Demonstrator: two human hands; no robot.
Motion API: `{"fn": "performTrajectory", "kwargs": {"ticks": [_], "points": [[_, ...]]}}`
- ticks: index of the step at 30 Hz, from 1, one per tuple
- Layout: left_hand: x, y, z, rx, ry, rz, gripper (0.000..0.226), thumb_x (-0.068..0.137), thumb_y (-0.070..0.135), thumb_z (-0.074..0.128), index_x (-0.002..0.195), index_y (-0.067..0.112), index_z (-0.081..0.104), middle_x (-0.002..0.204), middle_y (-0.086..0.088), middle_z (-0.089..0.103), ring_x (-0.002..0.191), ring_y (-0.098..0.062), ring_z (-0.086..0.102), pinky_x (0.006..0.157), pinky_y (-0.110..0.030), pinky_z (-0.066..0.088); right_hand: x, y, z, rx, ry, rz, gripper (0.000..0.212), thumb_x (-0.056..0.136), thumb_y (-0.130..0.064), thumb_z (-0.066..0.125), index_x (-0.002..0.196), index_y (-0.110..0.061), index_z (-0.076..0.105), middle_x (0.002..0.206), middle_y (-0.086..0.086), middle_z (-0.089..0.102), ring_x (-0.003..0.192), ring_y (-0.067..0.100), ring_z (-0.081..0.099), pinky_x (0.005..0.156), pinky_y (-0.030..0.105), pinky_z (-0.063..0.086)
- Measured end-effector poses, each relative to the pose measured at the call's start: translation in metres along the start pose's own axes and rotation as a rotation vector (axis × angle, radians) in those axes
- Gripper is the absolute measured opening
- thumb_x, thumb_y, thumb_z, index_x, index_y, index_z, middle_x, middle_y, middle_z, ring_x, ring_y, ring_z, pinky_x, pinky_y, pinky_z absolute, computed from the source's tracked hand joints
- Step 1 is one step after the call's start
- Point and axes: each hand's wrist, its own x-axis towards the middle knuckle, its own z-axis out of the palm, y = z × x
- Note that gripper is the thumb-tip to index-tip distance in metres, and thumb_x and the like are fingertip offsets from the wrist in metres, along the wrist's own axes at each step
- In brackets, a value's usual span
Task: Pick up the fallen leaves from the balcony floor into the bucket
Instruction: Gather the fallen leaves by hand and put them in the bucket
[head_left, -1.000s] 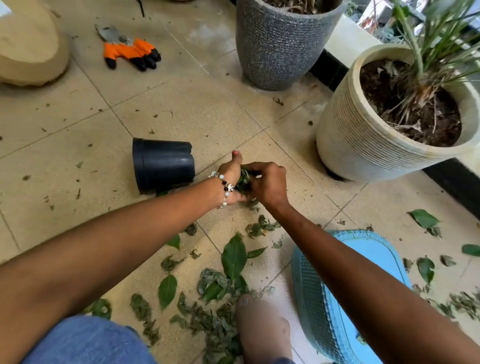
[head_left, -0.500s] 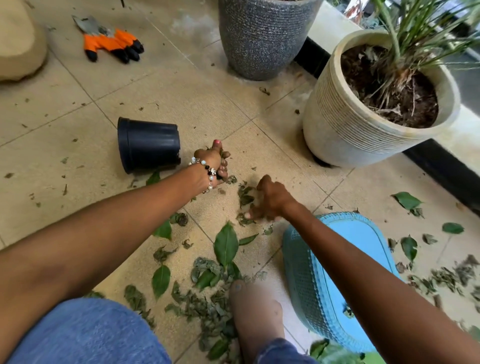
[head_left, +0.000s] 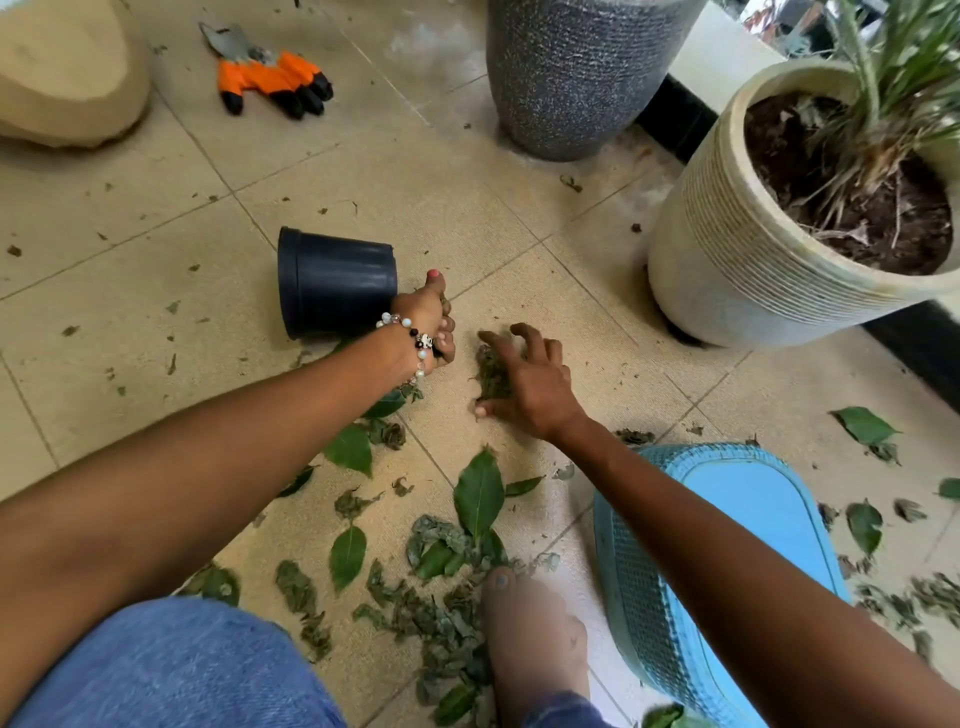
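Note:
A black bucket (head_left: 337, 283) lies on its side on the tiled floor, its rimmed mouth facing left. My left hand (head_left: 428, 327) is just right of the bucket's base, fingers curled round a small wad of leaves, thumb up. My right hand (head_left: 524, 379) is spread over a small clump of crumpled leaves (head_left: 491, 371) on the tile, fingertips touching it. Several fallen leaves (head_left: 478, 493), green and dried, lie scattered nearer me and around my bare foot (head_left: 535, 639).
A blue woven stool (head_left: 727, 519) stands at my right, with more leaves (head_left: 865, 426) beyond it. A cream planter (head_left: 753, 249) and a grey planter (head_left: 571, 78) stand at the back right. Orange gloves (head_left: 270, 78) and a tan rounded object (head_left: 67, 67) lie at the back left.
My hands have parted. The left hand carried its wad of leaves toward the bucket. The right hand dropped to the floor and spread over a clump of leaves.

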Motion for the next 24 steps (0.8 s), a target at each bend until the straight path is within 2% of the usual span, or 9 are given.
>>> {"fn": "performTrajectory", "kwargs": {"ticks": [2,5,8,11,15,17,20,22,24], "points": [[-0.001,0.000,-0.003,0.005,-0.010,-0.005,0.047,0.093,0.054,0.052,0.061,0.021,0.043,0.042,0.007,0.034,0.031,-0.006,0.024,0.035,-0.012,0.021,0.003,-0.007,0.006,-0.220,-0.119,-0.062,0.083,0.087,-0.046,0.065,0.152,-0.041,0.013,0.160,0.007,0.004,0.140,0.040,0.011,0.107,0.059,0.027],[-0.001,-0.004,-0.005,0.037,-0.020,-0.032,0.049,0.093,0.055,0.053,0.062,0.019,0.042,0.044,0.005,0.034,0.030,-0.007,0.025,0.035,-0.012,0.023,0.000,-0.011,0.013,-0.295,-0.134,-0.117,0.060,0.100,-0.030,0.047,0.153,-0.034,0.019,0.163,0.005,0.002,0.144,0.042,0.007,0.113,0.055,0.025],[-0.001,-0.006,-0.009,0.049,-0.026,-0.041,0.049,0.093,0.055,0.052,0.062,0.018,0.043,0.043,0.005,0.036,0.032,-0.007,0.026,0.035,-0.013,0.024,-0.008,-0.004,0.017,-0.312,-0.021,-0.254,0.043,0.103,-0.017,0.033,0.146,-0.020,0.041,0.154,0.011,0.031,0.135,0.036,0.030,0.105,0.042,0.040],[-0.004,-0.010,-0.013,0.065,-0.024,-0.052,0.051,0.093,0.055,0.052,0.060,0.017,0.043,0.046,0.004,0.037,0.037,-0.008,0.027,0.037,-0.015,0.025,-0.005,0.005,0.015,-0.296,0.039,-0.321,0.031,0.100,-0.013,0.040,0.120,-0.008,0.063,0.127,0.013,0.057,0.115,0.030,0.047,0.087,0.041,0.049],[-0.003,-0.025,-0.013,0.046,-0.021,-0.070,0.050,0.094,0.053,0.051,0.062,0.016,0.043,0.052,0.001,0.042,0.039,-0.010,0.034,0.039,-0.016,0.034,0.005,0.006,0.001,0.117,0.132,-0.192,0.021,0.087,0.001,0.062,0.102,-0.006,0.075,0.103,0.010,0.072,0.092,0.018,0.067,0.082,0.020,0.053],[-0.007,-0.030,-0.010,0.032,-0.006,-0.059,0.041,0.096,0.050,0.050,0.078,0.013,0.050,0.060,-0.005,0.050,0.044,-0.015,0.049,0.047,-0.026,0.051,0.006,-0.002,-0.010,0.404,0.244,-0.089,0.021,0.081,0.001,0.072,0.101,-0.006,0.075,0.100,0.006,0.074,0.086,0.009,0.069,0.078,0.006,0.049],[-0.014,-0.033,-0.005,-0.021,0.008,-0.037,0.038,0.099,0.045,0.047,0.109,0.008,0.051,0.080,-0.012,0.060,0.063,-0.025,0.064,0.071,-0.050,0.059,0.002,-0.022,-0.020,0.684,0.282,0.004,0.025,0.080,-0.005,0.075,0.105,-0.008,0.074,0.099,0.006,0.075,0.089,0.007,0.069,0.084,0.011,0.051],[-0.018,-0.032,-0.002,-0.063,0.004,-0.055,0.042,0.099,0.048,0.045,0.107,0.008,0.054,0.068,-0.010,0.064,0.047,-0.020,0.061,0.058,-0.044,0.059,0.000,-0.038,-0.018,0.662,0.287,-0.038,0.027,0.081,-0.003,0.073,0.108,-0.008,0.073,0.097,0.008,0.075,0.085,0.009,0.069,0.084,0.013,0.051],[-0.022,-0.026,-0.001,-0.132,0.019,-0.073,0.043,0.098,0.050,0.046,0.083,0.010,0.052,0.043,-0.003,0.052,0.028,-0.012,0.044,0.040,-0.021,0.048,-0.002,-0.053,-0.013,0.484,0.340,-0.154,0.030,0.085,-0.001,0.065,0.113,-0.009,0.071,0.097,0.009,0.075,0.082,0.015,0.068,0.081,0.020,0.053]]}}
